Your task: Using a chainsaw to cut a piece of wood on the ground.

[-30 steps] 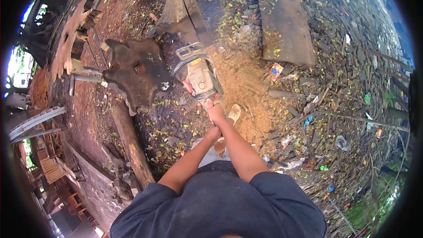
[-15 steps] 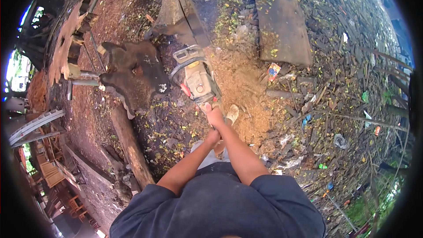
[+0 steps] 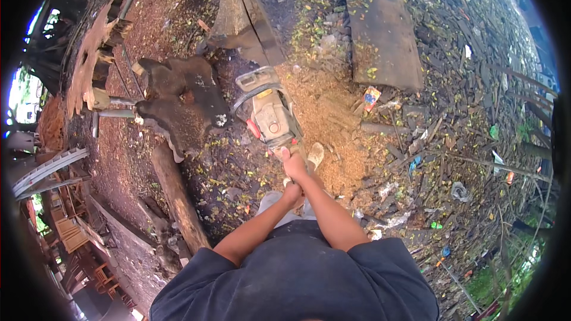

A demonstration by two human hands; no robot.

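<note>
A chainsaw with a dusty light-coloured body and a red part on its left side is held out in front of me. My right hand is wrapped round its rear handle, the thumb lying along the top. Just below it, my left hand is closed at the back end of the same handle, its fingers partly hidden under the right wrist. The curved front handle has no hand on it. Beyond the saw's front lies a split wooden slab; the saw's bar cannot be made out clearly.
A dark irregular wood slab lies left of the saw, with a log nearer me. A wide plank lies far right. Sawdust covers ground by my shoe. Wood scraps and litter spread across the right.
The chainsaw and both hands have come slightly nearer to me and a little to the right. Both hands keep their hold.
</note>
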